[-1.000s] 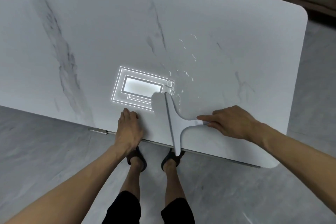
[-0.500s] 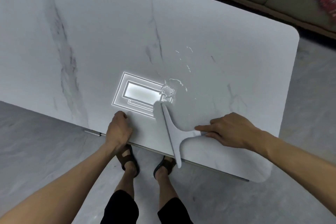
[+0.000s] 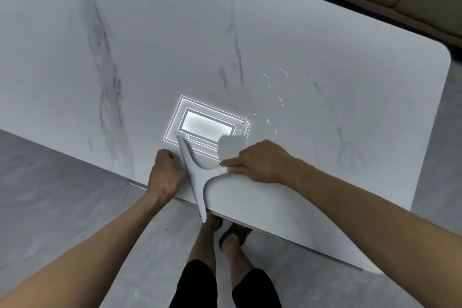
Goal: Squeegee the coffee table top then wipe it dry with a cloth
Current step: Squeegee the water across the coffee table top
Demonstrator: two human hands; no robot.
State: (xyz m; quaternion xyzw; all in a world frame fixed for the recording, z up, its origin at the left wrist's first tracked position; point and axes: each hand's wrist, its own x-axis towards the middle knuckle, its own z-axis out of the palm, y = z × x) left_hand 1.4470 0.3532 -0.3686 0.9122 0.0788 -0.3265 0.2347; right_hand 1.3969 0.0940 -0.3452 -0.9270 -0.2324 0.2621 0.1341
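Your right hand (image 3: 262, 161) is gripping the squeegee (image 3: 197, 177) on the table (image 3: 325, 32); your left hand (image 3: 165, 174) is resting curled, empty, beside it.

Squeegee (image 3: 193, 175) on table (image 3: 325, 202) near edge, between hands; droplets (image 3: 272, 97) seemingly behind.

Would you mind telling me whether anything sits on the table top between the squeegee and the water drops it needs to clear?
Nothing visible does. The squeegee, held by the right hand, lies at the table top's near edge; the water drops lie beyond it on bare marble. The left hand rests beside the blade.
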